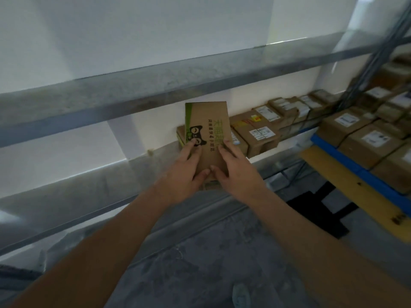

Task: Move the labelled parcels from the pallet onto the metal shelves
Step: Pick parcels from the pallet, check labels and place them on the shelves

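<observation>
Our two arms, head view, bare from hand to frame edge.

We note the left hand and right hand: no gloves, no rings, no watch, no wristband on either. Fingernails short and plain, thumbnails showing pale. Both forearms run uncovered down to the lower corners of the view; no sleeve cuff shows anywhere along them, so whatever we wear up top ends beyond what we can see. No marks or tape on the arms that we can make out; the picture is soft with blur. Low down between the arms we see the toe of one shoe, pale grey-blue, detail too smeared to read.
</observation>
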`<state>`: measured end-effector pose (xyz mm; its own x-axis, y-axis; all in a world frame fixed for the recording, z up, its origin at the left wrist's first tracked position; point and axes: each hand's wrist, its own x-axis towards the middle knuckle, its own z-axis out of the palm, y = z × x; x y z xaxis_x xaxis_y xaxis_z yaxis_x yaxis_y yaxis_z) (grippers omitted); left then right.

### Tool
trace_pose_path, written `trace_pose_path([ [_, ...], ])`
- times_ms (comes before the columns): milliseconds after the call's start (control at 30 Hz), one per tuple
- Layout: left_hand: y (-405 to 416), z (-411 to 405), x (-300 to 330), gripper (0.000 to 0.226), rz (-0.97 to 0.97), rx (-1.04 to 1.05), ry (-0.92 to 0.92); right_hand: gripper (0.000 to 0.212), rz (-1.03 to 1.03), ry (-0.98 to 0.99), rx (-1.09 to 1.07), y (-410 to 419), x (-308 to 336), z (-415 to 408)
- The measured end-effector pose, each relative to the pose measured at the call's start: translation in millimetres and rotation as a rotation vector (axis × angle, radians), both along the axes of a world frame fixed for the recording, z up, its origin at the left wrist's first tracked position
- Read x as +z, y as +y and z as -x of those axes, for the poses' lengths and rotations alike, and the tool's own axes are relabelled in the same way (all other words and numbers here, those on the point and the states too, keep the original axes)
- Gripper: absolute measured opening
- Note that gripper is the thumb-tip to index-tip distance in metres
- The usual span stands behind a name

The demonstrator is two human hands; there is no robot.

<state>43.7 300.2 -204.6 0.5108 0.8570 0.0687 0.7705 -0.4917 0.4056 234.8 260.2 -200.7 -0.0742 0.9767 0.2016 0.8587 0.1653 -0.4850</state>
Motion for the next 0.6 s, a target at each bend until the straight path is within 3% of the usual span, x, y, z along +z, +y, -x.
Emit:
trace_pose_path([
  [600, 26.1, -183.6, 24.9, 0.081, -0.012, -0.285, 0.024, 0.067, 0.038, -0.037, -0.305, -27.9, 23.0, -158.0],
])
